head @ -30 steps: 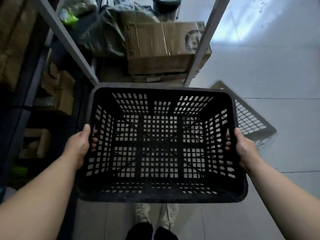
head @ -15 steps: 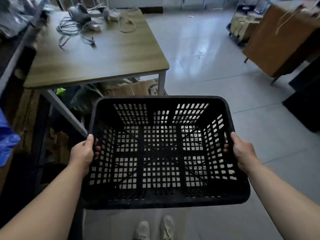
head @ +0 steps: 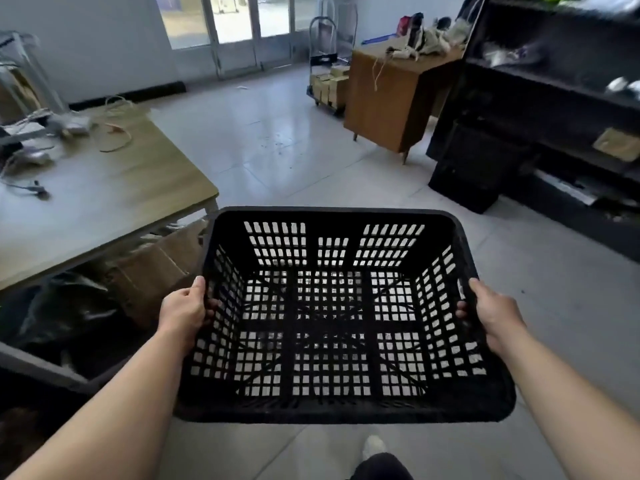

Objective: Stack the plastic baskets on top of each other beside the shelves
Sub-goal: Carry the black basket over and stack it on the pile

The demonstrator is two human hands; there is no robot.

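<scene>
I carry a black plastic lattice basket (head: 332,216) in front of me, level, above the tiled floor. My left hand (head: 183,308) grips its left rim, thumb on top and fingers curled into the side. My right hand (head: 491,311) grips the right rim the same way. The basket is empty; floor shows through its holes. A stack of black baskets (head: 474,171) stands on the floor at the right, beside dark shelves (head: 561,81).
A wooden table (head: 104,188) with cables on it stands at my left, with cardboard boxes (head: 156,271) and dark bags beneath. A brown desk (head: 388,98) and a trolley of boxes (head: 329,84) stand ahead right. My foot (head: 374,446) shows below the basket.
The view has lifted and swung right, from the floor under the table toward the room and the dark shelves. Both hands keep the same grip on the basket.
</scene>
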